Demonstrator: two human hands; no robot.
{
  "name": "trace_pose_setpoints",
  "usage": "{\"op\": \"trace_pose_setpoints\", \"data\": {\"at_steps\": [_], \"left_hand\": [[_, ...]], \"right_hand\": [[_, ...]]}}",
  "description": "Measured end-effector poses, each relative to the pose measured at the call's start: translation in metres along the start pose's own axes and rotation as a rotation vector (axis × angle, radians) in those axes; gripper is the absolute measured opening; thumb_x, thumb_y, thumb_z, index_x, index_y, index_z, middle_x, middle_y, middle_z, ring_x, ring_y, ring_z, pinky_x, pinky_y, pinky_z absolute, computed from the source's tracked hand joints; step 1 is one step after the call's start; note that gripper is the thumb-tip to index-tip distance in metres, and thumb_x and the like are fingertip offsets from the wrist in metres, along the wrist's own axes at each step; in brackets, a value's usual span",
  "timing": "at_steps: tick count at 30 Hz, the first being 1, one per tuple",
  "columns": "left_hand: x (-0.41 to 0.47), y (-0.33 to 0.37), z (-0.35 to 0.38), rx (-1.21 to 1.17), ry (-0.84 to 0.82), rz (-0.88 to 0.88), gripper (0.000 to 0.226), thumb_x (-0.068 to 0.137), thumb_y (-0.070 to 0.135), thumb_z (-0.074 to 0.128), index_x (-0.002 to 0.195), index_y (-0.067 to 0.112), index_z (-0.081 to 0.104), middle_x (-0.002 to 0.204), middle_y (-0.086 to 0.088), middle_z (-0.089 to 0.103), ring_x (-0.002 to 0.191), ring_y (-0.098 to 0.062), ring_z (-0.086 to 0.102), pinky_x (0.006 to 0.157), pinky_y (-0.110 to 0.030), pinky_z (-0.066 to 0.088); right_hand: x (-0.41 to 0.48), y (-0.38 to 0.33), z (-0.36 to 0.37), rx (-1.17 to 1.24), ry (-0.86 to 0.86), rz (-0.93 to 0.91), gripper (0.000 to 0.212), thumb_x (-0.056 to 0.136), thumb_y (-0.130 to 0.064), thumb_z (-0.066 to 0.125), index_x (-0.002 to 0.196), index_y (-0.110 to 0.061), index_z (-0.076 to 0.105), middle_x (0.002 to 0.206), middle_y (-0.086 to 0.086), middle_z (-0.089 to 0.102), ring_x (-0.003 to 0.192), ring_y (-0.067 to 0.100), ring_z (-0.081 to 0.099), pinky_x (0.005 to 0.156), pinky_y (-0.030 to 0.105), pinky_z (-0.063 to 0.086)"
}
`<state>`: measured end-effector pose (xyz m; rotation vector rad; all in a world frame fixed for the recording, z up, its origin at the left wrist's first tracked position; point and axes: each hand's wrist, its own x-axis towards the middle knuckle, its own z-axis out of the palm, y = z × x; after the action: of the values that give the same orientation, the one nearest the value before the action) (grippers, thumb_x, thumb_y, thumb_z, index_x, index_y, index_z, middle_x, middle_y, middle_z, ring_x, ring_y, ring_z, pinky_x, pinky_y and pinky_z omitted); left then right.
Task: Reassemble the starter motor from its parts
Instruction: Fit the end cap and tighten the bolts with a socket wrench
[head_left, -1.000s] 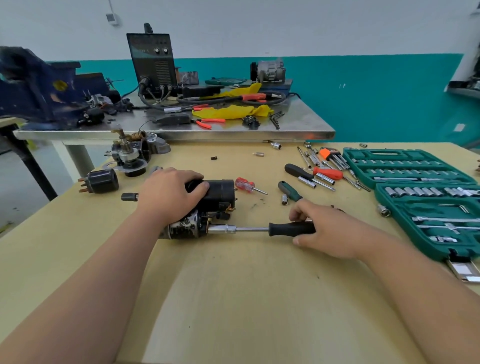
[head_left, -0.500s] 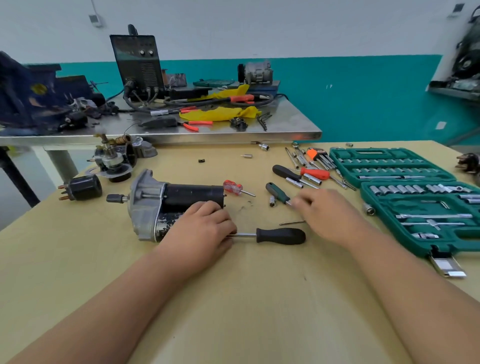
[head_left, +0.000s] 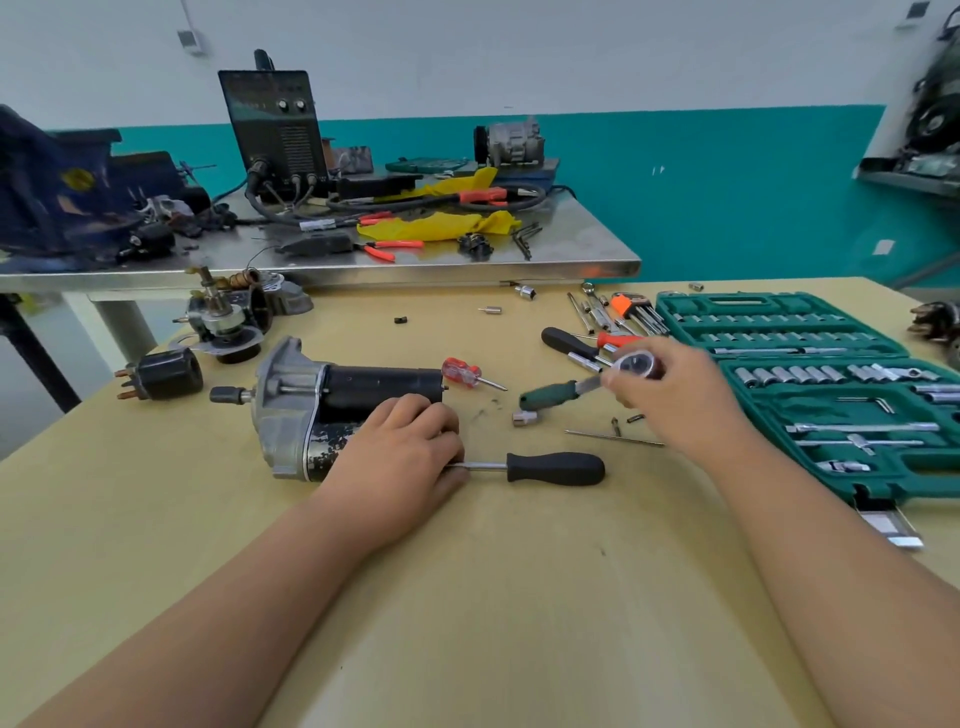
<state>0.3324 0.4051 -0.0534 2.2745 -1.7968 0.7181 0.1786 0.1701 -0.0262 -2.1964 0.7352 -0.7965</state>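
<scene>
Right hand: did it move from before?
Yes. The right hand left the black-handled driver, moved away toward the green socket case, and now grips the green-handled ratchet.

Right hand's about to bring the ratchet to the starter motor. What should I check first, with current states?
1. Starter motor steadied by left hand: ok.
2. Ratchet in right hand: ok, though held at the head, handle free.
3. Socket fitted on ratchet: cannot tell; one loose socket lies on the table.
4. Black-handled driver clear of motor: cannot tell, its tip is hidden under the left hand.
</scene>
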Motion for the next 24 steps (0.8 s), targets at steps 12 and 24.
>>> {"op": "trace_pose_setpoints", "data": {"at_steps": [12,24], "left_hand": [[-0.004,-0.001,0.002,0.078,0.048,-0.012,0.040,0.089,0.038,0.038,0.080,0.016,0.070,0.094,0.003,0.064,0.091,-0.026,0.061,0.088,-0.035,0.035],[-0.008,-0.004,0.002,0.062,0.231,-0.033,0.039,0.089,0.031,0.042,0.075,0.004,0.067,0.090,-0.009,0.065,0.089,-0.023,0.041,0.068,-0.040,0.055]], "right_hand": [[-0.004,-0.005,-0.027,-0.037,-0.373,0.134,0.046,0.099,-0.053,0.030,0.089,-0.021,0.061,0.062,0.001,0.050,0.048,0.012,0.040,0.047,0.030,0.037],[-0.007,-0.013,-0.013,0.915,-0.636,0.656,0.027,0.083,-0.038,0.054,0.074,-0.013,0.062,0.058,0.000,0.050,0.036,0.007,0.035,0.030,0.017,0.031]]}}
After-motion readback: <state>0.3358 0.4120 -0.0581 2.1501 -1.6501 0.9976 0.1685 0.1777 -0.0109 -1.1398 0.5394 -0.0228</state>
